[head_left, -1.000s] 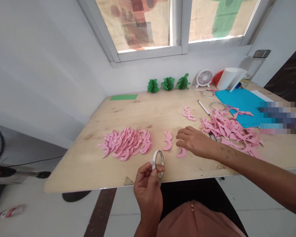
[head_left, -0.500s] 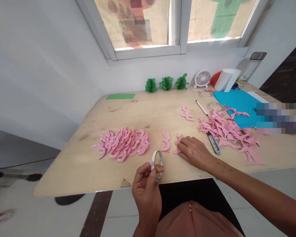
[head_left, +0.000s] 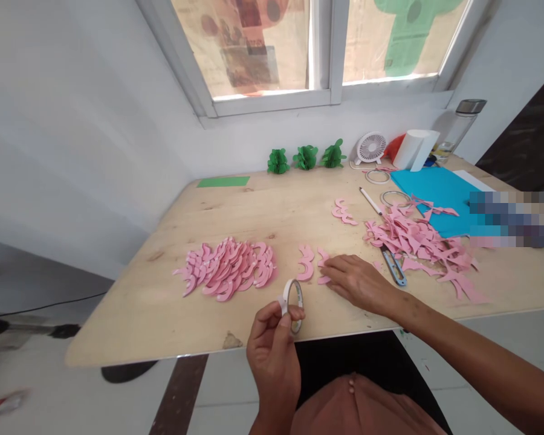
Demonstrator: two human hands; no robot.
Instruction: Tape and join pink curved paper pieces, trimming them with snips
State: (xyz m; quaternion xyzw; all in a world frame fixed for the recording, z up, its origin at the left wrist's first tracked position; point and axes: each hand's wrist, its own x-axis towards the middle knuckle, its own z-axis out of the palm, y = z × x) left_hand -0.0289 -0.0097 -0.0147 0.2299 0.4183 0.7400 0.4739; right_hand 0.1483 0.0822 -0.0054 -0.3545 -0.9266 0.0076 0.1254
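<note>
Drawn back toward the table (head_left: 254,205) edge, right hand (head_left: 356,281) lies flat, fingertips on a pink cutout (head_left: 321,280); left hand (head_left: 272,356) pinches a tape roll (head_left: 284,295) by its rim. Thin, floppy paper likely lifts best by an edge.

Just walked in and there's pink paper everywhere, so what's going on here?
A person sits at a wooden table. Their left hand pinches a small roll of tape at the near edge, while the right hand rests its fingers on a pink cut-out. A pile of curved pink pieces lies left, scraps and snips right.
</note>
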